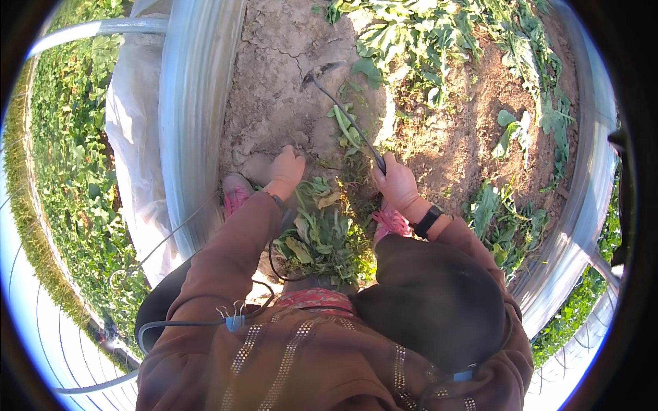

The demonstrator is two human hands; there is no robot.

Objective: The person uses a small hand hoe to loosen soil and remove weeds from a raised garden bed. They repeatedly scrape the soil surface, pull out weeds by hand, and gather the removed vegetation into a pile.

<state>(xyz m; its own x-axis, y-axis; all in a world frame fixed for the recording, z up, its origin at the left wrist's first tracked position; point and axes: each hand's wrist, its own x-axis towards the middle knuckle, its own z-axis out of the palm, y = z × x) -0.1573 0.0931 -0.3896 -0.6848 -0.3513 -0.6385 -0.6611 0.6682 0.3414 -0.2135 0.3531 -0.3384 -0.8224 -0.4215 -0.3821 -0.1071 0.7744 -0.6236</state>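
Observation:
My right hand [398, 184] is wrapped around the dark handle of a hand hoe [353, 122]. Its thin metal shaft reaches forward, and the soil-caked blade rests at the dry, cracked soil [277, 87]. Low over the same soil, my left hand [288, 167] has its fingers curled downward near the ground. Whether anything is pinched in those fingertips is hidden. A pale green plant stalk [347, 127] lies beside the hoe shaft. Between my feet is a pile of wilted leafy plants [324, 239].
Pink-laced shoes [236, 194] flank the pile. Clear plastic sheeting [198, 103] walls the strip at left, and more plastic [570, 246] curves along the right. Cut leafy plants [411, 41] cover soil ahead and right. A dark cable [180, 323] is clipped to my sleeve.

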